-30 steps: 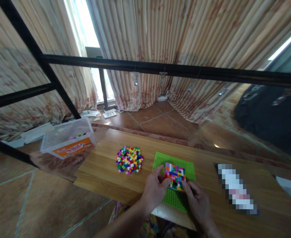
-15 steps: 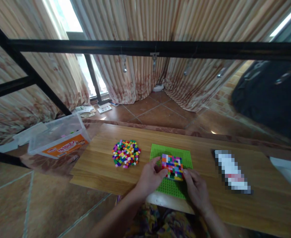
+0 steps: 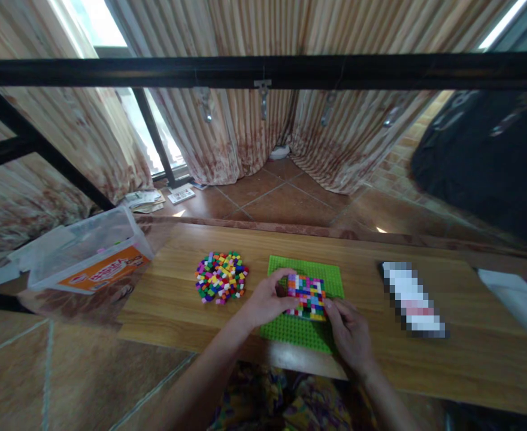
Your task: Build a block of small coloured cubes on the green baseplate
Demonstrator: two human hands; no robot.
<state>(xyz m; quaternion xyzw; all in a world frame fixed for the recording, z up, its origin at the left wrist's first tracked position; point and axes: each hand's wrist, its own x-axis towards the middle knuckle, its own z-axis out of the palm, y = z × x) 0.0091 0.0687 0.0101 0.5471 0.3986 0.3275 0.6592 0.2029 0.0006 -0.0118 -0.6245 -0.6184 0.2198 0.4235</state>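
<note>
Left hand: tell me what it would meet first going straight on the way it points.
The left hand points toward the multicoloured block panel and would likely meet its left edge first; the gap, if any, is hard to judge.

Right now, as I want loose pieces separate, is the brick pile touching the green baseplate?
Apart: the head view shows a strip of wooden tabletop between the brick pile and the green baseplate.

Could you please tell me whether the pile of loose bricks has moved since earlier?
No: judged against the wooden table, the pile of loose bricks keeps its place, left of the green baseplate; only the view has shifted.
</note>
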